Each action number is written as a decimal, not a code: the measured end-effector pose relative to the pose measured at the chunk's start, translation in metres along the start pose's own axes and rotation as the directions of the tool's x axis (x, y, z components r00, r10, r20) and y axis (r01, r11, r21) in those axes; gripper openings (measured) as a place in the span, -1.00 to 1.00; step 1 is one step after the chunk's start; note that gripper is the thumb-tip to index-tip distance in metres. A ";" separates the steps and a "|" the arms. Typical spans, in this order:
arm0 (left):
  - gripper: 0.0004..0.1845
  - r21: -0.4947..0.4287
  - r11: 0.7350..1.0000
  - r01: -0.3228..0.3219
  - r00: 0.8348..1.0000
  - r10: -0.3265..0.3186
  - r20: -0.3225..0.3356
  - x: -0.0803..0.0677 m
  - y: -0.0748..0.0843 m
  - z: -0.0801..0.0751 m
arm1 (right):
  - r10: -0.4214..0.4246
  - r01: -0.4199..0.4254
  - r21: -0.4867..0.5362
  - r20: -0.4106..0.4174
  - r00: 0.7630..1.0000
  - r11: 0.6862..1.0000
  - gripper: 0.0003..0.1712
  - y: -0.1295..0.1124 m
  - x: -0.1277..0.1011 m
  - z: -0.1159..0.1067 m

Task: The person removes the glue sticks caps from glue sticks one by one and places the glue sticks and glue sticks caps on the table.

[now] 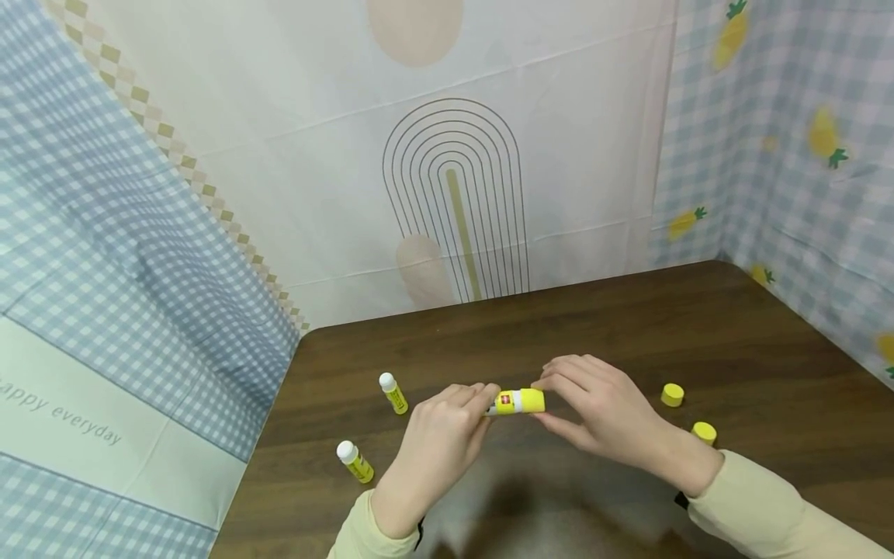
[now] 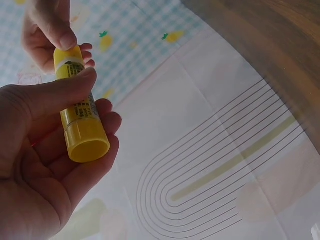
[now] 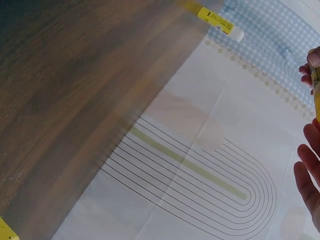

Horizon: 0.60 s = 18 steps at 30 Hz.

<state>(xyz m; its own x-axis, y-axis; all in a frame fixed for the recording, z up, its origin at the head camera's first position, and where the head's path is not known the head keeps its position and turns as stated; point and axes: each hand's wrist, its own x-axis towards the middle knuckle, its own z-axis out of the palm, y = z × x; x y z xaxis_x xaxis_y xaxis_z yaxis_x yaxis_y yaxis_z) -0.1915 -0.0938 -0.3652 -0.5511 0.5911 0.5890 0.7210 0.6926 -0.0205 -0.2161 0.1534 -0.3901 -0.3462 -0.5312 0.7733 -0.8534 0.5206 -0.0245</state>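
Note:
A yellow glue stick (image 1: 510, 401) lies level above the table, between both hands. My left hand (image 1: 447, 427) grips its body; in the left wrist view the thumb lies across the printed label and the fingers curl beneath, with the yellow base end facing the camera. At the other end, my right hand (image 1: 608, 404) pinches the yellow cap (image 2: 68, 52) between thumb and fingers. A white band shows just below that cap. Only the right fingers (image 3: 307, 172) appear at the right edge of the right wrist view.
Two uncapped glue sticks with white tops, one farther back (image 1: 393, 393) and one nearer (image 1: 355, 462), stand on the left of the brown table (image 1: 601, 326). Two loose yellow caps, a far cap (image 1: 673, 394) and a near cap (image 1: 704, 432), sit by the right forearm. Curtains hang behind.

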 end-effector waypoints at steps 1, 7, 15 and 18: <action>-0.58 0.001 1.000 0.000 1.000 0.000 0.005 0.000 0.000 0.000 | -0.009 0.009 0.003 -0.011 1.000 1.000 -0.59 0.000 0.000 0.000; -0.58 0.001 1.000 -0.001 1.000 0.001 0.027 0.000 0.001 -0.002 | -0.085 0.084 -0.018 -0.106 0.991 0.996 -0.60 -0.002 0.001 0.003; -0.59 -0.008 1.000 -0.005 1.000 0.005 0.018 0.001 0.002 -0.004 | -0.148 0.142 -0.049 -0.155 0.977 0.989 -0.60 0.000 0.000 0.004; -0.59 -0.019 1.000 -0.007 1.000 0.008 0.016 0.002 0.002 -0.004 | -0.179 0.171 -0.061 -0.169 0.969 0.983 -0.63 0.001 0.001 0.004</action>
<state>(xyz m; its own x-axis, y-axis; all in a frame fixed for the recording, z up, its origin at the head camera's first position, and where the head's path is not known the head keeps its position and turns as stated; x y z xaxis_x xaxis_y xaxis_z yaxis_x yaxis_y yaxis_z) -0.1888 -0.0930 -0.3609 -0.5522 0.6031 0.5756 0.7328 0.6803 -0.0098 -0.2191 0.1512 -0.3921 -0.1168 -0.4953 0.8608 -0.8747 0.4618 0.1470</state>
